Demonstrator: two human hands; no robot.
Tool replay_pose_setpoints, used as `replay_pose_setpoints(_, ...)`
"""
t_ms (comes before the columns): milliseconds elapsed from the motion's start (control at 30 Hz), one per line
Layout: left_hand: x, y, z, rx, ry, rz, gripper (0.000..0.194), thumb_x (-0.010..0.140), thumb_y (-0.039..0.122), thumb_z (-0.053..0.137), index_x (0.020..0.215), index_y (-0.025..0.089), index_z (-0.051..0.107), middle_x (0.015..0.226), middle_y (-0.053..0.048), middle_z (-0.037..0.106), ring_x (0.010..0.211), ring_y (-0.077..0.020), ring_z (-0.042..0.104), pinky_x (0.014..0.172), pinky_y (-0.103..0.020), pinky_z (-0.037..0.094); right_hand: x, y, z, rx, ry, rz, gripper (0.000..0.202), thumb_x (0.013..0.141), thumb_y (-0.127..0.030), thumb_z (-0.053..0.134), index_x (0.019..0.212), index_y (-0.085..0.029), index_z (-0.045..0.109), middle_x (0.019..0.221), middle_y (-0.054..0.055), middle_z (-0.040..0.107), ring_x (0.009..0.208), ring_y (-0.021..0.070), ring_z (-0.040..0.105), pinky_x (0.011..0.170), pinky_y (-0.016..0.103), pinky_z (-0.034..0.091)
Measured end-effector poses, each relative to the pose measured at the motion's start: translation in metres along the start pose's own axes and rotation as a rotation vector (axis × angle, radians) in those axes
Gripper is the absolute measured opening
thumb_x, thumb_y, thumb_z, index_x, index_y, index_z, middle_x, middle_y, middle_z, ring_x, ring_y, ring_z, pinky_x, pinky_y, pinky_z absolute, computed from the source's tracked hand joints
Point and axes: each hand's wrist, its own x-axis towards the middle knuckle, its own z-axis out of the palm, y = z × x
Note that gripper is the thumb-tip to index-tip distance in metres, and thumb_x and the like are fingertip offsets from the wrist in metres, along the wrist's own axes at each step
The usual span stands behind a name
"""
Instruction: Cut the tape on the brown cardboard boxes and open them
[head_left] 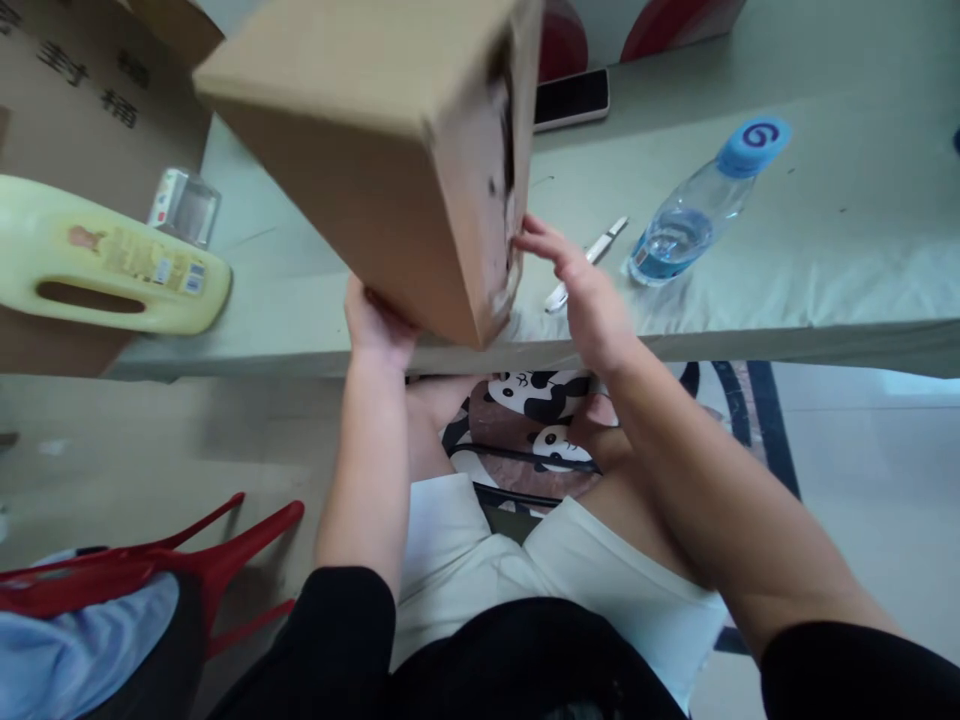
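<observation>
over the near edge of the green-covered table (pixel 795 230), the cardboard box (pixel 352 180) tilts — the left hand (pixel 380 325) cups its underside, fingers partly hidden; the right hand (pixel 589 295) is loosely open, fingertips at its torn side, beside the white cutter (pixel 589 263).

Open lane over table (pixel 847 240) right of bottle (pixel 679 230); knife (pixel 587 262) between bottle and carton (pixel 352 170); carton blocks leftward passage.

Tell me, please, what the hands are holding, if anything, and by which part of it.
A brown rectangular cardboard box: the left hand holds its lower edge, and the right hand has its fingertips at the ragged right side.
</observation>
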Motion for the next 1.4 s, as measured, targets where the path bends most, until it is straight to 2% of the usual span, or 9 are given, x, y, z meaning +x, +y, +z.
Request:
replay_pose_setpoints(167,-0.026,-0.016,-0.005,0.26,-0.067,-0.21,0.06,0.092,0.07,0.035,0.098,0.019,0.066,0.077,-0.007,0.068,0.053,-0.0144,0.06,0.04,-0.022,0.029,-0.005,-0.013,0.002,-0.273,-0.035,-0.2,0.066,0.098,-0.069,0.037,0.15,-0.028,0.045,0.165,0.008,0.033,0.157,0.0296,0.026,0.129,0.053,0.026)
replay_pose_setpoints(333,-0.05,-0.02,-0.018,0.686,-0.265,-0.38,0.046,0.091,0.058,0.053,0.096,0.015,0.068,0.073,-0.011,0.072,0.041,-0.011,0.052,0.036,-0.021,0.024,-0.004,-0.017,0.001,-0.308,0.161,-0.2,0.054,0.099,-0.064,0.036,0.131,-0.026,0.058,0.154,0.011,0.046,0.149,0.0307,0.041,0.123,0.054,0.035)
replay_pose_setpoints(400,-0.054,-0.019,-0.026,0.82,-0.186,-0.157,0.034,0.086,0.048,0.065,0.095,0.015,0.068,0.077,-0.01,0.072,0.053,-0.014,0.061,0.043,-0.022,0.039,-0.004,-0.017,0.003,-0.327,0.2,-0.167,0.049,0.1,-0.061,0.035,0.118,-0.025,0.063,0.146,0.01,0.053,0.145,0.0304,0.046,0.122,0.055,0.036)
replay_pose_setpoints(500,-0.054,-0.014,-0.029,0.816,-0.039,0.584,0.035,0.089,0.045,0.062,0.112,0.019,0.066,0.105,-0.01,0.074,0.095,-0.0207,0.072,0.08,-0.034,0.059,-0.004,-0.018,0.007,-0.331,0.116,-0.172,0.045,0.099,-0.059,0.04,0.111,-0.024,0.066,0.14,0.01,0.059,0.143,0.0291,0.048,0.118,0.052,0.04)
replay_pose_setpoints(600,-0.046,-0.014,-0.018,0.829,-0.298,1.146,0.04,0.097,0.052,0.047,0.118,0.023,0.067,0.12,-0.007,0.071,0.122,-0.0241,0.064,0.108,-0.046,0.051,-0.004,-0.02,0.008,-0.347,0.134,-0.118,0.053,0.101,-0.057,0.028,0.122,-0.022,0.063,0.131,0.011,0.064,0.128,0.0265,0.059,0.107,0.048,0.049)
replay_pose_setpoints(700,-0.037,-0.027,-0.003,0.882,-0.417,1.348,0.039,0.102,0.044,0.038,0.11,0.023,0.07,0.114,-0.005,0.071,0.114,-0.0224,0.066,0.109,-0.048,0.05,-0.001,-0.023,0.002,-0.619,0.238,0.199,0.053,0.1,-0.047,0.024,0.124,-0.018,0.062,0.108,0.013,0.071,0.103,0.0281,0.066,0.092,0.047,0.051)
replay_pose_setpoints(900,-0.036,-0.049,0.009,0.71,-0.316,1.407,0.034,0.101,0.035,0.037,0.106,0.022,0.068,0.109,-0.006,0.068,0.108,-0.022,0.063,0.105,-0.045,0.05,0.008,-0.017,-0.01,-1.063,-0.074,0.66,0.035,0.093,-0.041,0.046,0.106,-0.019,0.069,0.109,0.018,0.07,0.097,0.0328,0.066,0.077,0.042,0.049)
replay_pose_setpoints(1167,-0.033,-0.055,0.014,0.61,-0.301,1.446,0.034,0.1,0.032,0.036,0.107,0.022,0.067,0.107,-0.006,0.065,0.104,-0.0209,0.061,0.105,-0.044,0.048,0.013,-0.032,-0.02,-0.748,0.213,0.31,0.034,0.091,-0.039,0.056,0.119,-0.02,0.061,0.088,0.006,0.065,0.08,0.0203,0.061,0.078,0.037,0.05)
replay_pose_setpoints(1400,-0.031,-0.064,0.019,0.578,-0.236,1.426,0.033,0.1,0.033,0.036,0.105,0.024,0.066,0.107,-0.004,0.065,0.11,-0.0221,0.059,0.107,-0.045,0.046,-0.026,-0.057,-0.014,-0.674,0.136,0.091,0.043,0.098,-0.051,0.045,0.13,-0.024,0.057,0.097,0.009,0.063,0.096,0.0256,0.064,0.076,0.04,0.053)
